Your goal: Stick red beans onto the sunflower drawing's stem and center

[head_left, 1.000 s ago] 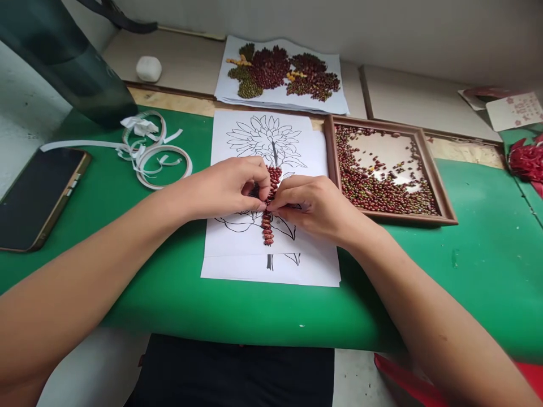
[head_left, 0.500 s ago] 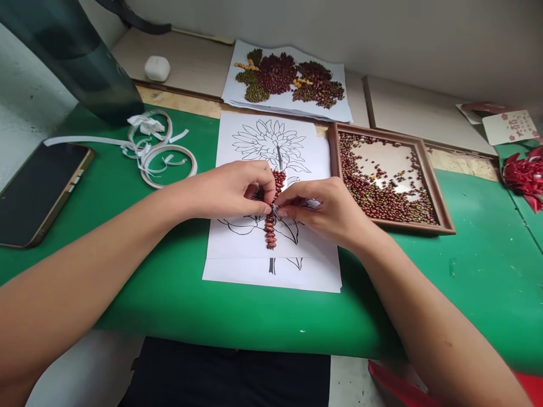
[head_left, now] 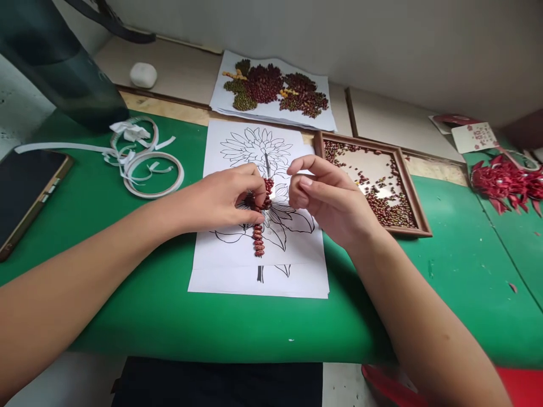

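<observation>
A flower line drawing [head_left: 229,277] lies on the green table. Reddish speckled beans [head_left: 258,240] form a column down its stem, with smaller dark red beans [head_left: 268,185] above them. Over the middle of the drawing rests my left hand [head_left: 231,198], its thumb and curled index finger a little apart beside the beans. Nothing held shows there, though its other fingers are partly hidden. My right hand [head_left: 326,195] is raised above the paper's right edge, index finger lifted away from the thumb, nothing visible in it. It partly covers a brown-framed tray [head_left: 418,195] of loose small beans [head_left: 384,206].
A finished-looking bean picture [head_left: 271,87] lies at the back. On the left are tape rolls [head_left: 155,195] with white strips, a phone [head_left: 31,186], a dark bottle [head_left: 72,73] and a white case [head_left: 143,75]. A red ornament [head_left: 504,183] lies far right.
My right hand has come off the stem beans and risen to the right, its index finger opening from the thumb. My left hand stays by the beans. The camera view has shifted slightly.
</observation>
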`<state>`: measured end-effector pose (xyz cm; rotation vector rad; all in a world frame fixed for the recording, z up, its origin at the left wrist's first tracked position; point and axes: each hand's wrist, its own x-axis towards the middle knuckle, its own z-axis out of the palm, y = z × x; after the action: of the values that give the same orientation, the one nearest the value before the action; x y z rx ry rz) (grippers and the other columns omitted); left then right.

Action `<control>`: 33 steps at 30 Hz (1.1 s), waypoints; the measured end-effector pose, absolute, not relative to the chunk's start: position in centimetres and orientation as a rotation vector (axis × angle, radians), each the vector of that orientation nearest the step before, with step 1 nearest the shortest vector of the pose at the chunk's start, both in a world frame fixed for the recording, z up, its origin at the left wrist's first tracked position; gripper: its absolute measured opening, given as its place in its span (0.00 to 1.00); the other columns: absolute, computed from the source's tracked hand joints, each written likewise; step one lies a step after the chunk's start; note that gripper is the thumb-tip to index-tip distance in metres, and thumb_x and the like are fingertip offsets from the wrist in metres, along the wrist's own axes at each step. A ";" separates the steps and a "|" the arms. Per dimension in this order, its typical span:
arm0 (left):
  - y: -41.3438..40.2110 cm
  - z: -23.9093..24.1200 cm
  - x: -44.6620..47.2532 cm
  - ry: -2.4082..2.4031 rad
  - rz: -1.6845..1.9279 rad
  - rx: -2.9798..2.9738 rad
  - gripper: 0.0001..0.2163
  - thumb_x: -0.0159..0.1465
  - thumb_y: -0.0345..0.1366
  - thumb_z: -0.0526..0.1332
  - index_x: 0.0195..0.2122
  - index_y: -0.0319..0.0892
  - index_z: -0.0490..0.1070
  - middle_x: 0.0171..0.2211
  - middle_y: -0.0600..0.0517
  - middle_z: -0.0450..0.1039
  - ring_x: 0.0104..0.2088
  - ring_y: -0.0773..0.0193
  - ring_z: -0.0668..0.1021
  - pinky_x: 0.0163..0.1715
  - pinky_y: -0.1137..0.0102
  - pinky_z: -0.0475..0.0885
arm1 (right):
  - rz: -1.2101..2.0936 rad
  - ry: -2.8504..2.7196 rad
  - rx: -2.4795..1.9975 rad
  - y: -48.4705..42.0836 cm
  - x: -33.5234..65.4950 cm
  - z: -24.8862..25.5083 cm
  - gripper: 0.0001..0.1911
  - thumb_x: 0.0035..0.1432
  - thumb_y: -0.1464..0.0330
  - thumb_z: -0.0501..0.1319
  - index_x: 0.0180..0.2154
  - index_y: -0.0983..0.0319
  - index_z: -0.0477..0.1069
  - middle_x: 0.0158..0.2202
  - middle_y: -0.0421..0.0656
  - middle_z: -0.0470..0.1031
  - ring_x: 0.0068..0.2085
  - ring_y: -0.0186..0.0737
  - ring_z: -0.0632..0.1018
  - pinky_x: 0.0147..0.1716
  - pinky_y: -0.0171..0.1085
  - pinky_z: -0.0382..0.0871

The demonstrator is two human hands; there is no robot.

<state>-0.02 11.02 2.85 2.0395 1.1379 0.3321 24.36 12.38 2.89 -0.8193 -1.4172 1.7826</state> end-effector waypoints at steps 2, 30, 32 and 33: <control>11.0 2.8 0.0 1.156 0.327 2.065 0.08 0.65 0.42 0.69 0.40 0.47 0.73 0.45 0.53 0.69 0.39 0.63 0.74 0.36 0.67 0.66 | 1.908 -1.329 -0.761 12.4 24.5 3.0 0.07 0.65 0.69 0.65 0.46 0.58 0.73 0.30 0.37 0.65 0.31 0.34 0.66 0.32 0.36 0.65; 11.2 3.2 -0.5 1.108 0.287 2.083 0.07 0.66 0.39 0.66 0.43 0.46 0.73 0.47 0.51 0.71 0.38 0.62 0.73 0.36 0.67 0.64 | 0.918 -2.438 -0.721 10.8 23.4 2.4 0.08 0.63 0.79 0.65 0.38 0.61 0.80 0.36 0.41 0.82 0.38 0.38 0.79 0.41 0.38 0.72; 11.2 3.1 -0.5 1.111 0.289 2.084 0.06 0.66 0.39 0.66 0.43 0.46 0.73 0.47 0.51 0.71 0.38 0.62 0.73 0.36 0.67 0.64 | 0.899 -2.456 -0.705 10.8 23.2 2.2 0.09 0.64 0.79 0.64 0.38 0.61 0.80 0.36 0.41 0.82 0.39 0.38 0.79 0.42 0.38 0.72; 11.2 3.1 -0.5 1.110 0.291 2.085 0.06 0.66 0.39 0.65 0.43 0.46 0.73 0.47 0.51 0.71 0.38 0.62 0.73 0.36 0.67 0.64 | 0.890 -2.460 -0.702 10.8 23.2 2.1 0.09 0.64 0.79 0.64 0.38 0.60 0.80 0.36 0.41 0.82 0.39 0.38 0.79 0.42 0.38 0.72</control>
<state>-0.48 11.24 3.08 2.0846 1.1098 0.2910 23.18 10.82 2.11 -0.7017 -2.4601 0.8897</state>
